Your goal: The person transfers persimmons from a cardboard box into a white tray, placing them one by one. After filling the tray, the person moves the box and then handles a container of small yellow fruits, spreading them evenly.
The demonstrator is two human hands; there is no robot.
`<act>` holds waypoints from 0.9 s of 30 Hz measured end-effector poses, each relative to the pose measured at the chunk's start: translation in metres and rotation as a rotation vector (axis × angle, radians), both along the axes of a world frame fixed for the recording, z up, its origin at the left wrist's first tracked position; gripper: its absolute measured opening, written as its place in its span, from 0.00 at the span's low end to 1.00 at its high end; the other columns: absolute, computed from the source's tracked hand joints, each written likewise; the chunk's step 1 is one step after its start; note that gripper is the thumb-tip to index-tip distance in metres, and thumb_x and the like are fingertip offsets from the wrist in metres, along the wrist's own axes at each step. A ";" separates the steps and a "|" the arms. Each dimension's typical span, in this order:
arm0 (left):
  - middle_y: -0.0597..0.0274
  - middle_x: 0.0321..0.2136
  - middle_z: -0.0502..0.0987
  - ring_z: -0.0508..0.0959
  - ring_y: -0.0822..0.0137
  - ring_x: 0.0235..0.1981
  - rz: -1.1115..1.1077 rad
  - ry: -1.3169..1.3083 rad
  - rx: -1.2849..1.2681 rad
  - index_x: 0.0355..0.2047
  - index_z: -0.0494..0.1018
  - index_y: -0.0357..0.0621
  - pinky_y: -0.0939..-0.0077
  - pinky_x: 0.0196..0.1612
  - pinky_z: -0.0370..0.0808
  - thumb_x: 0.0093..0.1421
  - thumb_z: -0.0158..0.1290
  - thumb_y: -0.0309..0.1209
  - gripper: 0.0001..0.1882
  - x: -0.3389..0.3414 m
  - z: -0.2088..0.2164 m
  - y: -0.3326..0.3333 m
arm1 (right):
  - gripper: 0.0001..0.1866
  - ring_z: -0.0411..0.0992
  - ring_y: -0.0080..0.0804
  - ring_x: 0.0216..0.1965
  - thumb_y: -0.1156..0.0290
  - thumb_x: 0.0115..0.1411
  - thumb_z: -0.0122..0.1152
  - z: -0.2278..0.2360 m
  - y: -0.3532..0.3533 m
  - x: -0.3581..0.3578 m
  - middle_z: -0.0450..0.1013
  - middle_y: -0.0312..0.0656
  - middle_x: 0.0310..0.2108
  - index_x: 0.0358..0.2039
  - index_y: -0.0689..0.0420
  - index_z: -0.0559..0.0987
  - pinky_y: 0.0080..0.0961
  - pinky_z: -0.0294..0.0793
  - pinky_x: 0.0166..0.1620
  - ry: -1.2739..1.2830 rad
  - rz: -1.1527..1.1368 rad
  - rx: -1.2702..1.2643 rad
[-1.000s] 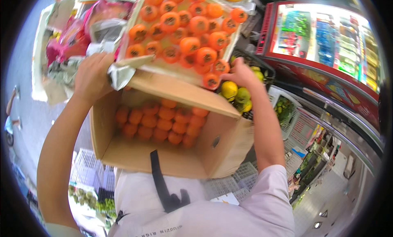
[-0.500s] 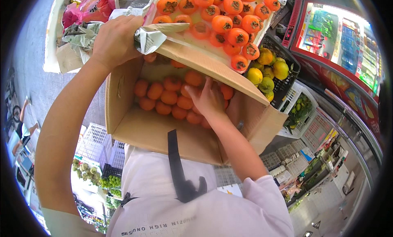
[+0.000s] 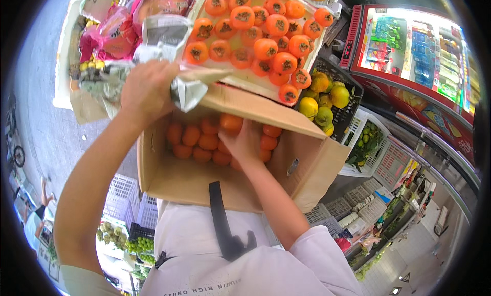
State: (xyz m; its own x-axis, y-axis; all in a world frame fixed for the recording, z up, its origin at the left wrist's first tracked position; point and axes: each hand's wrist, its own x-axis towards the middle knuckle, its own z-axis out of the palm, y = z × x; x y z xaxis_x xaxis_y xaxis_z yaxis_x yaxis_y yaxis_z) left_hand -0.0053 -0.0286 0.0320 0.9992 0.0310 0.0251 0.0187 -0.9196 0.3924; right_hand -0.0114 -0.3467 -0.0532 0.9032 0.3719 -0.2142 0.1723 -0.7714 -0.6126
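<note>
My right hand is down in the box, fingers closing on round orange fruit. It bruises, so I cup it softly. My left hand grips crinkly paper.

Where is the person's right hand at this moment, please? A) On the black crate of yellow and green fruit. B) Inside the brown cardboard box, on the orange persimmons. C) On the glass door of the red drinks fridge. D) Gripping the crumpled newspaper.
B: the right hand reaches down into the brown cardboard box and rests on the orange persimmons there, while the left hand holds the crumpled newspaper at the box's edge.
</note>
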 end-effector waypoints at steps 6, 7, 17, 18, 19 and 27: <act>0.58 0.30 0.76 0.79 0.49 0.35 0.010 0.029 -0.043 0.33 0.73 0.47 0.53 0.38 0.74 0.45 0.72 0.35 0.19 -0.039 0.016 -0.006 | 0.50 0.72 0.37 0.69 0.59 0.58 0.84 0.143 -0.012 -0.008 0.71 0.49 0.67 0.74 0.59 0.64 0.38 0.74 0.69 1.101 0.028 0.695; 0.58 0.30 0.75 0.79 0.50 0.35 0.017 0.017 -0.055 0.33 0.73 0.47 0.54 0.38 0.73 0.45 0.72 0.36 0.20 -0.041 0.015 -0.007 | 0.49 0.71 0.37 0.70 0.62 0.58 0.84 0.166 -0.013 0.001 0.70 0.47 0.67 0.74 0.60 0.65 0.39 0.73 0.71 1.138 0.078 0.806; 0.58 0.27 0.70 0.75 0.52 0.31 0.066 -0.180 -0.195 0.28 0.70 0.48 0.57 0.34 0.67 0.49 0.68 0.37 0.17 -0.050 0.012 0.000 | 0.31 0.79 0.27 0.53 0.59 0.67 0.74 0.162 0.066 0.185 0.77 0.42 0.54 0.62 0.64 0.73 0.28 0.82 0.54 0.789 -0.016 0.623; 0.58 0.27 0.70 0.75 0.52 0.30 0.093 -0.187 -0.187 0.29 0.70 0.47 0.57 0.34 0.67 0.49 0.68 0.37 0.16 -0.052 0.010 0.000 | 0.31 0.79 0.27 0.52 0.58 0.67 0.74 0.150 0.083 0.201 0.78 0.43 0.52 0.61 0.64 0.74 0.28 0.82 0.53 0.779 0.036 0.337; 0.58 0.27 0.70 0.74 0.52 0.30 0.110 -0.196 -0.188 0.29 0.71 0.47 0.57 0.34 0.67 0.49 0.68 0.37 0.16 -0.054 0.007 0.001 | 0.31 0.80 0.27 0.51 0.56 0.67 0.75 0.141 0.095 0.212 0.79 0.43 0.50 0.60 0.64 0.76 0.28 0.83 0.53 0.753 0.074 0.048; 0.57 0.46 0.86 0.83 0.68 0.45 0.717 -0.150 -0.603 0.57 0.79 0.35 0.70 0.52 0.78 0.70 0.68 0.29 0.19 -0.070 -0.008 -0.009 | 0.39 0.84 0.38 0.47 0.42 0.54 0.75 -0.018 0.121 0.196 0.84 0.52 0.47 0.55 0.64 0.83 0.35 0.82 0.49 0.826 0.314 -0.474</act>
